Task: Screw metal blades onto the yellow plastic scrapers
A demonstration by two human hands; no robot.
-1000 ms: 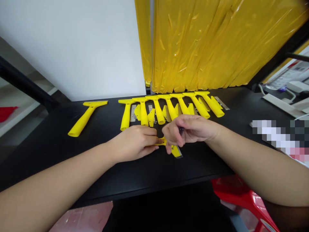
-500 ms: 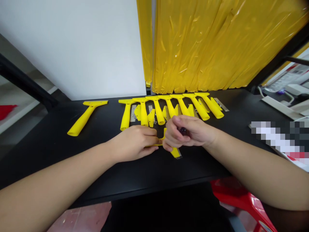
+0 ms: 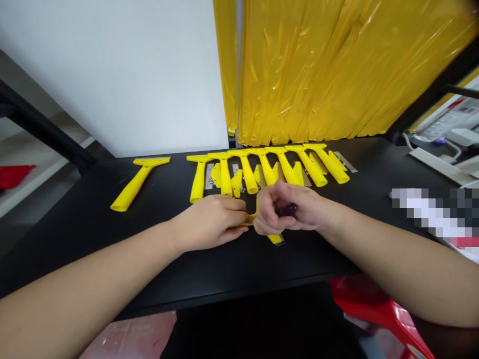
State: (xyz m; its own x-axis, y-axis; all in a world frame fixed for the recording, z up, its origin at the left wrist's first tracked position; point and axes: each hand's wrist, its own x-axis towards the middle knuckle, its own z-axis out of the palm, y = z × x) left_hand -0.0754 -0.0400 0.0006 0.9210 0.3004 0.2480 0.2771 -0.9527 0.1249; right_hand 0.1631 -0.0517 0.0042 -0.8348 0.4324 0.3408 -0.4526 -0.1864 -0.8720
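On the black table, my left hand (image 3: 219, 222) is closed around the handle of a yellow scraper (image 3: 276, 239), pressing it to the surface. Only the scraper's head end, with a thin blade edge, shows past my fingers. My right hand (image 3: 279, 209) is wrapped around a screwdriver (image 3: 287, 209), right over the scraper's head. Its dark, rounded handle end peeks out of the fist, while the shaft and tip are hidden. Behind both hands lies a row of yellow scraper handles (image 3: 199, 179), with small yellow plates (image 3: 237, 182), metal blades (image 3: 209, 175) and tiny screws between them.
One separate yellow scraper handle (image 3: 135, 184) lies on the left of the black table (image 3: 168, 279). A white panel (image 3: 123, 75) and yellow plastic wrapping (image 3: 318, 70) stand along the back edge. A red stool (image 3: 377, 309) is below at the right.
My right fist has turned a little over the scraper, and more of the dark handle shows. The left hand keeps its grip. The whole view has shifted slightly.
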